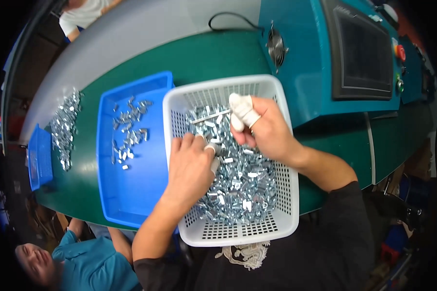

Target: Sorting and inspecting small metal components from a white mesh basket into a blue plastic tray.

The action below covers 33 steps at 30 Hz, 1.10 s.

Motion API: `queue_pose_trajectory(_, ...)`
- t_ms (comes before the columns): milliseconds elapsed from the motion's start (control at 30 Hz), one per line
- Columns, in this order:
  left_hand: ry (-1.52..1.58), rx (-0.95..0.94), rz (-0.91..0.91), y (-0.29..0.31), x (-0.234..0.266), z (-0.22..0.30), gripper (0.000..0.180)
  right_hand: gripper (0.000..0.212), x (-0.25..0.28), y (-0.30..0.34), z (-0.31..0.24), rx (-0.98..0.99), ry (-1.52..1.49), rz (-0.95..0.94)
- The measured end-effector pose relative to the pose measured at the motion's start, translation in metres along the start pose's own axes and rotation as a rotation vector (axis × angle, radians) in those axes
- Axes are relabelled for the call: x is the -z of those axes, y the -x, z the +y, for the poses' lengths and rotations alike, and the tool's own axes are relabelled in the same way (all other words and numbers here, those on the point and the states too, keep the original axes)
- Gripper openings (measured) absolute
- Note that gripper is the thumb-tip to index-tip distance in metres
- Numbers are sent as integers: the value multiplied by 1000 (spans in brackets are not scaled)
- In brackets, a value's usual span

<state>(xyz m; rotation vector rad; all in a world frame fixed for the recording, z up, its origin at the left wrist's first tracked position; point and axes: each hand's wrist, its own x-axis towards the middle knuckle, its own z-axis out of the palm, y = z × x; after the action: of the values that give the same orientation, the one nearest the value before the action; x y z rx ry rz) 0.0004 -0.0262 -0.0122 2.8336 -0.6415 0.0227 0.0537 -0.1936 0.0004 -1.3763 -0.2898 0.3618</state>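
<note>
A white slotted plastic basket [171, 116] in front of me holds a heap of small shiny metal pieces [238, 186], short and tube-like. My right hand [264, 123], with white finger cots on its thumb and forefinger, pinches a thin metal rod [211, 117]. The rod points left across the heap. Beside it, my left hand [191, 162] reaches into the basket, palm down and fingers curled against the pieces. Cots cover its thumb and forefinger; its fingertips are partly hidden, so what lies in them cannot be made out.
Left of the basket stands a blue tray [141, 186] with scattered metal pieces. Farther left are another metal heap [65, 128] and a small blue bin [39, 157]. A teal machine [303, 72] with a dark screen stands at right. Two other people are at the left.
</note>
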Motion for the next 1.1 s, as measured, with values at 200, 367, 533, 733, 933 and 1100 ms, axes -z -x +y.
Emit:
queue_pose_trajectory(200, 7, -62, -57, 2, -7, -2, 14, 38, 3, -4, 7, 17, 8, -18)
queue_pose_trajectory(367, 21, -115, -103, 3, -3, -2, 8, 39, 7, -2, 8, 22, 39, -51)
queue_pose_trajectory(533, 620, 112, 121, 3, 5, -4, 9, 38, 5, -3, 6, 27, 1, -45)
queue_pose_trajectory(733, 1367, 320, 407, 8, 6, -26, 19, 36, 6, -1, 3, 33, -10, -40)
queue_pose_trajectory(933, 1496, 327, 442, 9, 7, -23, 22, 33, 3, 0, 5, 50, 20, -52)
queue_pose_trajectory(1100, 1389, 287, 429, 9, 7, -18, 21, 33, 1, 0, 5, 60, 65, -55)
